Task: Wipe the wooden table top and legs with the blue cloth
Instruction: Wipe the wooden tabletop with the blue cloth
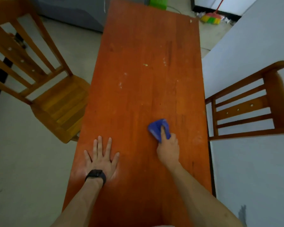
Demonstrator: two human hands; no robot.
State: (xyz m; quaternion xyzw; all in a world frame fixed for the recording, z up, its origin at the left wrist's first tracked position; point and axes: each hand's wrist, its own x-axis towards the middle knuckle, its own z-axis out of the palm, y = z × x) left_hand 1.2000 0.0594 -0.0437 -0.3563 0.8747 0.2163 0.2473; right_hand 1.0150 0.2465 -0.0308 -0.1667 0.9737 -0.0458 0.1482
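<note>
Reddish-brown wood fills the near view: the wooden table top (138, 95) runs away from the person, with both bare forearms reaching onto it from the near edge. The left hand (100, 158) lies palm down on the wood, fingers straight and spread, gripping nothing; a black wristwatch (95, 175) sits on its wrist. To the right of it and slightly farther out, well apart from it, the right hand (168, 149) holds the blue cloth (156, 128) against the table top. Its forefinger lies stretched out over the bunched cloth, and the other fingers seem curled round the cloth's near right edge, though blur softens that part. The cloth sticks out beyond the knuckles, toward the far end of the table, and lies on the right half of the top.

Beyond both hands the wood carries pale specks and smears (145, 64) near its middle. Left of the left hand, beside the table's long edge, stands a wooden slat-backed chair (61, 102) on the pale floor. Right of the right hand, a second wooden chair (241, 108) stands by the other edge, in front of a white wall (252, 169). Past the far right corner a broom with coloured bristles (211, 18) rests on the floor, and a green object (157, 1) shows at the far end.
</note>
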